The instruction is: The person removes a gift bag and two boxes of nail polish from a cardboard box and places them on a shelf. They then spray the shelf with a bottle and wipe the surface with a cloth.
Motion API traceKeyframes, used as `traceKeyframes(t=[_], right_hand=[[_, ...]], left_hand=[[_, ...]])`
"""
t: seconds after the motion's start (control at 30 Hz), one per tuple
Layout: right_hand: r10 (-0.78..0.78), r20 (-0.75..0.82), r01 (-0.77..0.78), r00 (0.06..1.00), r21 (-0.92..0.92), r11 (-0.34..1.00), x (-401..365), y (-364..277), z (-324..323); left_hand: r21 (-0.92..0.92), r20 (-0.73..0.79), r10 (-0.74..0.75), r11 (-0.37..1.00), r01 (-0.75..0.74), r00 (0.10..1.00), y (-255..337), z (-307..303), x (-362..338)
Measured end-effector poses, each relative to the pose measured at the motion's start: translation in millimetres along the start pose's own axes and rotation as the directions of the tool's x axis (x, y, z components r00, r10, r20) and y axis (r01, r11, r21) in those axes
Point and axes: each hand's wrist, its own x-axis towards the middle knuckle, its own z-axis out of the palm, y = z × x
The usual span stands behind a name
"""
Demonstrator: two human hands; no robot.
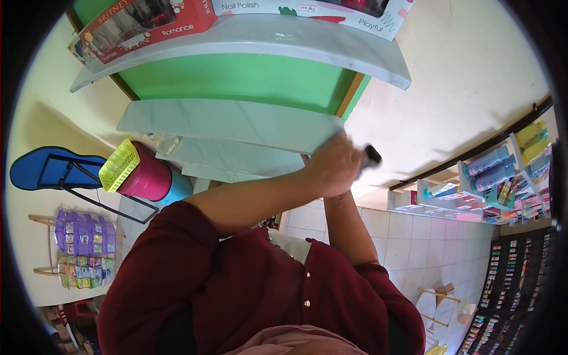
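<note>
Small black-capped item (pixel 371 155) is held mid-frame, just beside the marble shelf (pixel 225 121) edge. Left hand (pixel 328 163) is closed on it. Right hand (pixel 346 186) is tucked beneath, grip not discernible. Step judged: item being handled at the shelf. A steady hold is called for next.

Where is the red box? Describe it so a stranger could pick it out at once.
Find the green wall recess crossed by pale marble shelves. On the uppermost shelf in the picture, at its left end, lies the red box. Its neighbour is a white box marked Nail Polish and Playful; this one is red and reads Romance.
</note>
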Motion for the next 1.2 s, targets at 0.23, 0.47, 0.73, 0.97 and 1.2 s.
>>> traceKeyframes(t=[0.23,0.47,0.73,0.97,1.2], right_hand=[[-0.350,0.315,-0.425,0.882,0.215,-0.879,-14,41,7],[-0.368,0.565,-0.575,0.739,0.243,-0.781,0,33,-49],[-0.291,0.633,-0.518,0.717,0.206,-0.830,-8,26,-54],[-0.242,0.615,-0.461,0.750,0.224,-0.859,-10,17,-53],[-0.310,0.601,-0.532,0.737,0.233,-0.814,-17,26,-46]], left_hand=[[-0.886,0.390,-0.389,0.089,0.456,0.834,-10,-50,-82],[-0.594,-0.697,-0.708,0.656,0.465,0.109,-146,-135,-261],[0.132,-0.773,-0.351,0.727,0.674,0.529,-172,-86,-237],[0.206,-0.627,-0.148,0.915,0.347,0.765,-87,-33,-149],[-0.247,-0.315,-0.079,0.969,-0.002,0.946,-15,-59,-99]])
